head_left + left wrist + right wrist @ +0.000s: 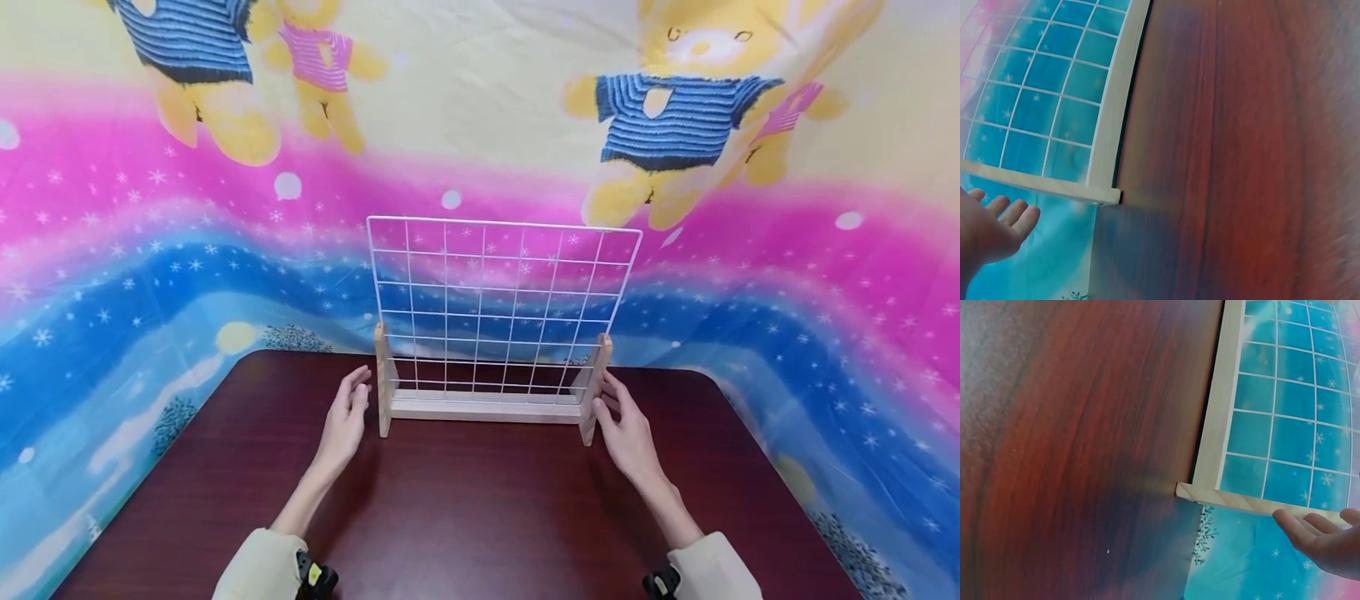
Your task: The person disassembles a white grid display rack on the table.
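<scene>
A white wire grid panel [480, 315] stands upright in a pale wooden stand, with a crossbar [486, 408] low between a left upright [384, 387] and a right upright [595, 387]. Just outside the left upright is my left hand [347, 425], fingers relaxed and a small gap from the wood. My right hand [628, 433] is at the outer face of the right upright, thumb and fingertips right at its edge. In the right wrist view, the fingertips of that hand [1325, 540] overlap the wooden edge. The left wrist view shows the left hand [997, 231] below the upright, palm bare.
The stand sits toward the back of a dark red-brown wooden table [480, 500] with rounded far corners. Behind it and at both sides hangs a colourful cloth [480, 108] printed with bears and snowflakes, close to the table's back edge.
</scene>
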The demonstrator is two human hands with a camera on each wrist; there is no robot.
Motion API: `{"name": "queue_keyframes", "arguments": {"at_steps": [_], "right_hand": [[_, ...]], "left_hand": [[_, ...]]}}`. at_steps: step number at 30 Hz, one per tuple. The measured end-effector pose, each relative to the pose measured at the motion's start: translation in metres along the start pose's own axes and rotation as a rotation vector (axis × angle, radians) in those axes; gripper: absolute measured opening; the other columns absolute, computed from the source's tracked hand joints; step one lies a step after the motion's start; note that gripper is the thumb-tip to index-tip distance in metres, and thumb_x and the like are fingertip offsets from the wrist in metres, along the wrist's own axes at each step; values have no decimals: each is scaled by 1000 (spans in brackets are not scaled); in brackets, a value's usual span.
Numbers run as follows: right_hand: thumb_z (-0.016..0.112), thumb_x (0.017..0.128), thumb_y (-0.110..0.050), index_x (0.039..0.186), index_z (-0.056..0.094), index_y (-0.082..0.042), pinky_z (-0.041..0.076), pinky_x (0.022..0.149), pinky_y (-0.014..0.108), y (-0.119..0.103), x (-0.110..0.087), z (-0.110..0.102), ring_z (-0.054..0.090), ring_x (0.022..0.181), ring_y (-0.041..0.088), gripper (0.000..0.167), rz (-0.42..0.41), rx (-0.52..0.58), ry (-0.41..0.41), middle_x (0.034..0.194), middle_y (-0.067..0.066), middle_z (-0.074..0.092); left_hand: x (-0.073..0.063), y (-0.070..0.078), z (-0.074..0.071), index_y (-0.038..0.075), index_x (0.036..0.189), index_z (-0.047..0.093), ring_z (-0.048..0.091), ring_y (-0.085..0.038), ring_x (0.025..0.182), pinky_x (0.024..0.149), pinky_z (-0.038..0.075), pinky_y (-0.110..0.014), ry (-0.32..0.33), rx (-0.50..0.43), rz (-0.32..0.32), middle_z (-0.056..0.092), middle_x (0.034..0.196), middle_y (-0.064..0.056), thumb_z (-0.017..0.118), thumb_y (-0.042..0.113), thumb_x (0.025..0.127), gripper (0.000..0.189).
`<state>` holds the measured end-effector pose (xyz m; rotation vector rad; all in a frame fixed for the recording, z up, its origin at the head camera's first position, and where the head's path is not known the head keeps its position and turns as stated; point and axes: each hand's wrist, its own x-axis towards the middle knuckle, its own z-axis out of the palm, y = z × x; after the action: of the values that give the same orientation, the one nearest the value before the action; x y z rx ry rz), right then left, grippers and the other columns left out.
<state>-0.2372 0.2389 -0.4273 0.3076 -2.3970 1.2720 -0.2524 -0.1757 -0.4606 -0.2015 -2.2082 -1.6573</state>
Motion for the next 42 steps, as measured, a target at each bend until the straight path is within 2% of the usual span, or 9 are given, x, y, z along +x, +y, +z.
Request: {"name": "queue_keyframes", "arguments": {"at_steps": [3,8,12,19,26,31,38,40,42], "right_hand": [[52,100,-8,144,39,1,47,90,55,1,2,-1,56,115,42,46,15,5,6,133,27,50],[53,99,-4,140,41,3,46,91,54,1,8,-1,57,111,41,43,45,22,18,130,27,50],[54,97,0,138,42,5,46,93,53,2,11,-1,57,110,42,43,70,33,22,128,28,48],[49,95,4,140,35,5,47,92,51,2,20,-6,56,111,42,48,147,67,-28,126,28,49],[53,96,-2,139,37,4,50,85,46,9,35,-4,60,103,39,46,204,-7,4,119,28,55],[55,93,1,133,41,9,52,82,51,13,48,3,61,98,42,43,186,-63,41,114,29,56],[55,93,2,129,43,9,54,80,50,17,51,8,62,99,42,39,190,-96,28,112,30,57],[56,94,1,129,44,9,54,80,49,18,50,7,63,99,41,38,191,-109,27,112,29,58],[56,94,1,129,45,9,54,80,49,19,50,6,63,98,41,37,191,-117,29,111,29,59]], "left_hand": [[5,-2,0,-1,147,31,38,-40,131,103,37,-51,-24,-96,7,38,146,-25,30,15,107,42],[8,0,2,-4,149,22,27,-42,137,109,25,-57,-52,-272,-45,28,150,-27,25,12,108,45],[11,-12,7,-4,149,22,28,-40,137,110,23,-56,-53,-317,-47,28,151,-26,23,18,108,46],[23,-10,7,-6,148,23,30,-39,136,110,23,-56,-28,-412,-87,29,150,-26,21,26,109,51],[39,-6,9,-1,151,23,30,-34,136,112,24,-49,-37,-443,-138,28,151,-22,27,23,108,49],[49,-2,13,4,152,23,27,-28,140,114,24,-43,-58,-391,-190,26,154,-18,31,29,107,52],[61,0,12,2,151,23,24,-32,141,115,20,-45,-52,-348,-219,27,152,-22,31,34,107,56],[66,1,11,2,151,25,24,-29,141,115,21,-44,-64,-370,-200,28,152,-21,30,36,107,56],[71,3,10,3,151,27,26,-26,140,114,21,-43,-82,-457,-181,30,152,-20,28,40,106,58]]}}
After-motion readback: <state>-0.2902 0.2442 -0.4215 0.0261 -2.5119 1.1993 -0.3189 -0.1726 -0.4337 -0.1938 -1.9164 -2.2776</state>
